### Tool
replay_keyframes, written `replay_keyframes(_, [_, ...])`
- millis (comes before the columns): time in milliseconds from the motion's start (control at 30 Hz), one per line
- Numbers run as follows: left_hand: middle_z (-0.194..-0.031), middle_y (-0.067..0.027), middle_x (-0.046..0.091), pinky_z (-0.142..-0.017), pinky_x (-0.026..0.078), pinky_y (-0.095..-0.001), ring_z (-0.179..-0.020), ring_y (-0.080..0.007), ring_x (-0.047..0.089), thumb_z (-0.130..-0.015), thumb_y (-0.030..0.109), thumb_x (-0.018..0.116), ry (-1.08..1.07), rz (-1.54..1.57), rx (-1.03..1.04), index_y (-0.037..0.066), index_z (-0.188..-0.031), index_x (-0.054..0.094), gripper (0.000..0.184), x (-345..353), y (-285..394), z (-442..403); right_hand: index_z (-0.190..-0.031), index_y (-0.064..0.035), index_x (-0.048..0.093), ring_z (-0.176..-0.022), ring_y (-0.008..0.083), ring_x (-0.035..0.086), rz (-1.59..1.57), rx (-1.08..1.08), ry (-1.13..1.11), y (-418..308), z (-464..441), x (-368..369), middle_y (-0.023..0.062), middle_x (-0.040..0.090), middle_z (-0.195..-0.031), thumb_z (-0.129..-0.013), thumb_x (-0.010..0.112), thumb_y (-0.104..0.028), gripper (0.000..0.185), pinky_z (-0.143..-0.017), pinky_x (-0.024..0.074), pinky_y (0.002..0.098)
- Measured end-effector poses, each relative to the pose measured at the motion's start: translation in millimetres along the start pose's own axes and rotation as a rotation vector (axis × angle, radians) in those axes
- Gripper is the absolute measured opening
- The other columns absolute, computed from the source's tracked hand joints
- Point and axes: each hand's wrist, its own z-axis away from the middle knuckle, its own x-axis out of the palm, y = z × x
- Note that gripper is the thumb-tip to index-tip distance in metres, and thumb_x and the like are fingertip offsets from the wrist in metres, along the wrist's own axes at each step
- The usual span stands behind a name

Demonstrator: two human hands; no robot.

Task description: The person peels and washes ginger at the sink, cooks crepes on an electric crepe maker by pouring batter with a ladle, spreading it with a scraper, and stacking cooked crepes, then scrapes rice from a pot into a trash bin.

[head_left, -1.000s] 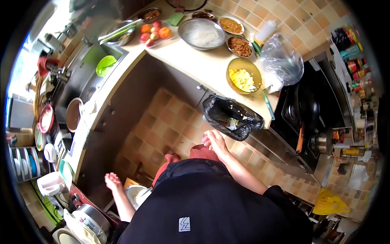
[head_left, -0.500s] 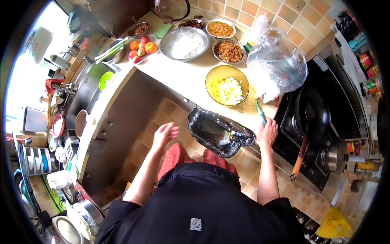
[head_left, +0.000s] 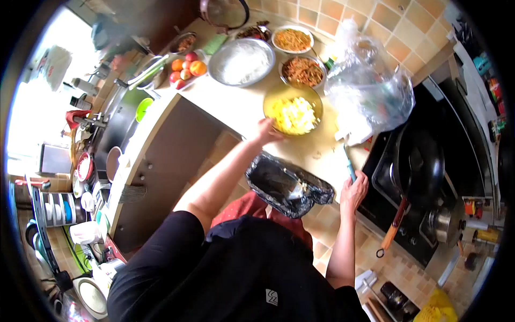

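My left hand (head_left: 265, 133) reaches across to the near-left rim of an amber glass bowl (head_left: 315, 101), its fingers closed on the edge. Pale yellow and white chopped pieces (head_left: 294, 115) fill the bowl. In my right hand (head_left: 354, 190), at the counter's front edge, is a slim knife with a teal handle (head_left: 350, 163); its tip points away from me over the counter. Between my arms, below the counter edge, is a bin lined with a black plastic bag (head_left: 263, 185), with some scraps inside.
Behind the bowl stand a metal basin (head_left: 241, 63), two bowls of shredded food (head_left: 303, 71) and some fruit (head_left: 188, 70). A clear plastic bag (head_left: 370, 91) lies right of it. A wok (head_left: 424, 161) sits on the stove, its wooden handle (head_left: 390, 233) sticking out towards me.
My left hand has gone from beside my body up to the bowl's rim. The bowl has shifted slightly left. My right hand still holds the knife in about the same place.
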Motion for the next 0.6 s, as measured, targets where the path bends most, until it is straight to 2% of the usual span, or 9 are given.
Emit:
replay_keyframes(100, [-0.101,-0.0268,0.065,-0.078,0.061,-0.0402,-0.078,-0.0351,0.071,-0.102,0.028,0.040,-0.059,-0.045,-0.021,-0.002,-0.127,0.044,0.039,-25,29,-11,-0.105,-0.0019,0.057,-0.105,0.0358,0.055,-0.031,0.019,0.027,-2,0,-9,0.0163,0.058,-0.112,-0.080,0.064,-0.002,0.025,-0.093,0.0438,0.0458])
replay_keyframes(133, [-0.101,-0.0266,0.065,-0.078,0.061,-0.0407,-0.080,-0.0355,0.071,-0.102,0.029,0.041,-0.019,-0.063,-0.047,-0.004,-0.122,0.046,0.039,-26,45,-3,-0.105,-0.0017,0.057,-0.105,0.0358,0.055,0.000,0.016,0.031,-3,0,-13,0.0162,0.058,-0.112,-0.080,0.063,-0.002,0.025,-0.093,0.0440,0.0457])
replay_keyframes(333, [-0.104,-0.0242,0.066,-0.078,0.063,-0.0391,-0.086,-0.0321,0.071,-0.098,0.031,0.052,-0.091,-0.108,-0.061,0.000,-0.123,0.050,0.040,-58,74,-25,-0.111,-0.0034,0.060,-0.107,0.0341,0.054,0.177,0.057,0.028,2,-2,-13,0.0135,0.058,-0.114,-0.081,0.063,-0.006,0.030,-0.093,0.0441,0.0453])
replay_keyframes(400, [-0.107,-0.0240,0.065,-0.077,0.063,-0.0362,-0.085,-0.0303,0.071,-0.096,0.040,0.057,-0.088,-0.127,-0.037,-0.001,-0.128,0.049,0.052,-55,82,-22,-0.112,-0.0041,0.061,-0.107,0.0336,0.054,0.273,0.076,0.061,-13,-8,-13,0.0122,0.058,-0.114,-0.082,0.063,-0.006,0.030,-0.093,0.0442,0.0451])
replay_keyframes(500, [-0.109,-0.0236,0.062,-0.078,0.061,-0.0350,-0.084,-0.0283,0.069,-0.096,0.045,0.058,-0.143,-0.052,-0.009,-0.004,-0.131,0.045,0.062,-58,79,-23,-0.112,-0.0047,0.061,-0.107,0.0327,0.054,0.136,-0.081,0.037,-35,-21,-11,0.0113,0.059,-0.113,-0.082,0.061,-0.005,0.030,-0.094,0.0443,0.0442])
replay_keyframes(533, [-0.109,-0.0233,0.062,-0.079,0.061,-0.0351,-0.085,-0.0277,0.069,-0.096,0.046,0.057,-0.168,-0.016,-0.001,-0.005,-0.131,0.045,0.063,-59,76,-22,-0.113,-0.0050,0.061,-0.107,0.0322,0.054,-0.012,-0.124,-0.059,-46,-23,-7,0.0116,0.060,-0.112,-0.083,0.059,-0.004,0.029,-0.095,0.0439,0.0433])
replay_keyframes(567, [-0.107,-0.0215,0.063,-0.080,0.060,-0.0351,-0.085,-0.0269,0.068,-0.097,0.047,0.056,-0.123,0.054,0.017,-0.004,-0.129,0.046,0.061,-59,70,-19,-0.113,-0.0033,0.060,-0.107,0.0323,0.055,-0.111,-0.228,-0.157,-53,-27,-1,0.0134,0.059,-0.112,-0.084,0.057,-0.004,0.029,-0.094,0.0444,0.0432])
replay_keyframes(600, [-0.105,-0.0196,0.064,-0.081,0.059,-0.0351,-0.085,-0.0262,0.068,-0.097,0.047,0.055,-0.076,0.123,0.038,-0.004,-0.127,0.047,0.059,-56,59,-15,-0.113,-0.0020,0.059,-0.106,0.0328,0.055,-0.072,-0.234,-0.165,-63,-30,9,0.0138,0.059,-0.113,-0.083,0.058,-0.003,0.030,-0.094,0.0452,0.0433])
